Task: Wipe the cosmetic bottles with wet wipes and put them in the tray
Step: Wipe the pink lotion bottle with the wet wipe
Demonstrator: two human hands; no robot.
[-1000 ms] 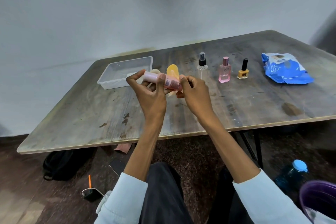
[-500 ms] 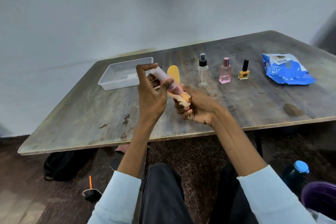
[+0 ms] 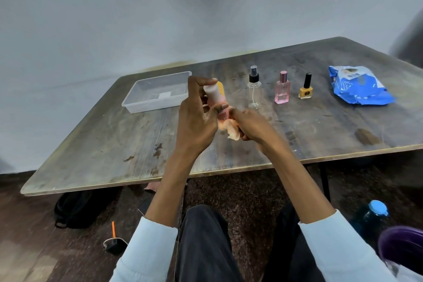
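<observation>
Tube (image 3: 215,98): tilted more upright than half a second ago, held above bench (image 3: 114,144) middle by left hand (image 3: 196,119). Wipe (image 3: 230,129): bunched in right hand (image 3: 249,128), pressed at lower end. Advised: tube to be turned so all sides are wiped. Tray (image 3: 146,104): far-left corner.

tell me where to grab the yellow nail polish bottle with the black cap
Take the yellow nail polish bottle with the black cap by its squat yellow body, coming from the front: it stands upright with open space on each side, and the body is wider than the tall, narrow cap, so a pinch there is probably steadier.
</observation>
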